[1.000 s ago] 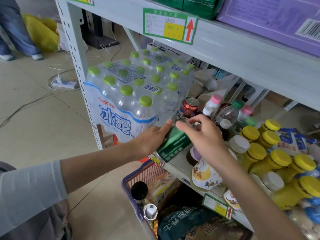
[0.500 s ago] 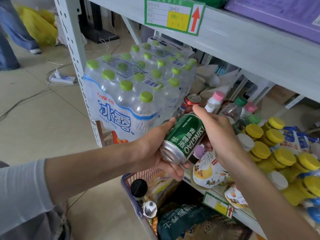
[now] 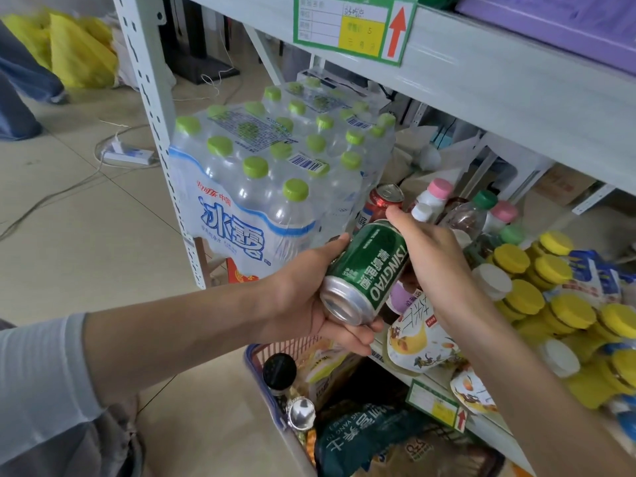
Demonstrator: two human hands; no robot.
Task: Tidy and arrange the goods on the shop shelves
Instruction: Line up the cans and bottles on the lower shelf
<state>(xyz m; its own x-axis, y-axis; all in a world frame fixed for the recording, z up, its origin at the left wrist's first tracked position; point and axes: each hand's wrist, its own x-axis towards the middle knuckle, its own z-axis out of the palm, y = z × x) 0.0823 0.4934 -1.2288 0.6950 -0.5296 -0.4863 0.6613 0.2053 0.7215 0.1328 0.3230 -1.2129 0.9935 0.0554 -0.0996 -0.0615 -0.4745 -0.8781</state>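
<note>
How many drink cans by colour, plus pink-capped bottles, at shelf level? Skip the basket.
green can, in the grip of left hand and right hand: 1
red can, on the shelf: 1
pink-capped bottles: 2
Total: 4

Water-bottle pack [image 3: 261, 187] leftmost, loose can [image 3: 383, 197] just right of it, lidded bottles [image 3: 550, 270] farther right (basket [image 3: 254, 370] below).
</note>
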